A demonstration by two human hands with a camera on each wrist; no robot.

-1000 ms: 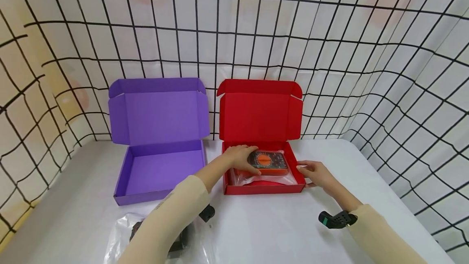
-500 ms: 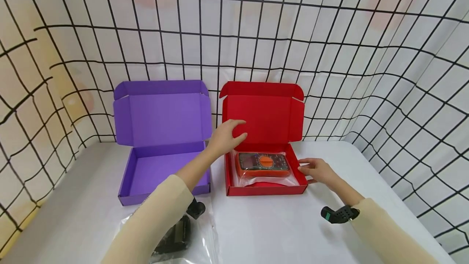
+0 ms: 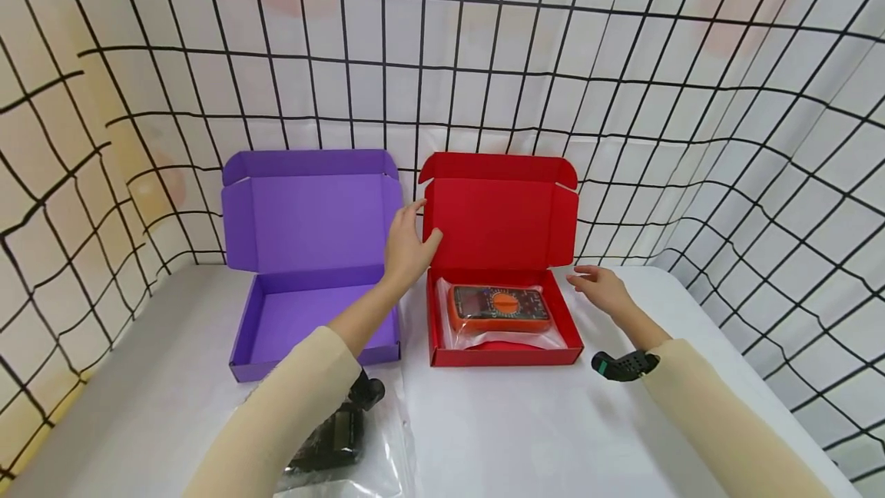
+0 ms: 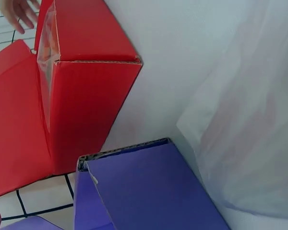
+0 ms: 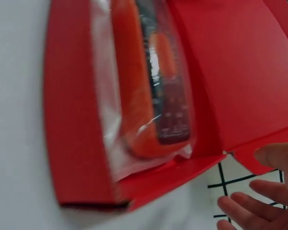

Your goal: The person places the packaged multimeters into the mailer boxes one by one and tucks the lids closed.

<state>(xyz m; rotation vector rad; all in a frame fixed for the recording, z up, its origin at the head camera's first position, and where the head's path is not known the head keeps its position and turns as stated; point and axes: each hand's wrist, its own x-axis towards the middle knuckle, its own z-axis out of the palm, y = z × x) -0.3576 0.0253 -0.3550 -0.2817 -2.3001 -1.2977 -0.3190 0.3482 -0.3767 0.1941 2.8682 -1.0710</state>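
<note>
An orange multimeter (image 3: 501, 309) with a black face lies in a clear plastic bag inside the red box (image 3: 505, 358). That box's lid (image 3: 494, 221) stands raised behind it. My left hand (image 3: 408, 248) is at the lid's left edge, thumb spread and fingers extended; whether it touches the lid I cannot tell. Just right of the box is my right hand (image 3: 603, 290), its fingers loosely bent and holding nothing. In the right wrist view this hand (image 5: 264, 201) appears near the lid's side flap (image 5: 259, 155), with the bagged multimeter in the box.
A purple box (image 3: 297, 321) with raised lid stands left of the red one. In front of it, a clear bag (image 3: 387, 436) with a black object (image 3: 335, 440) lies on the white table (image 3: 498, 436), partly hidden by my left sleeve. Black wire grid (image 3: 456, 68) surrounds the table's back and sides.
My left hand has let go of the multimeter in the red box and risen leftward to the lid's edge. My right hand has left the box's right wall and moved back toward the lid.
</note>
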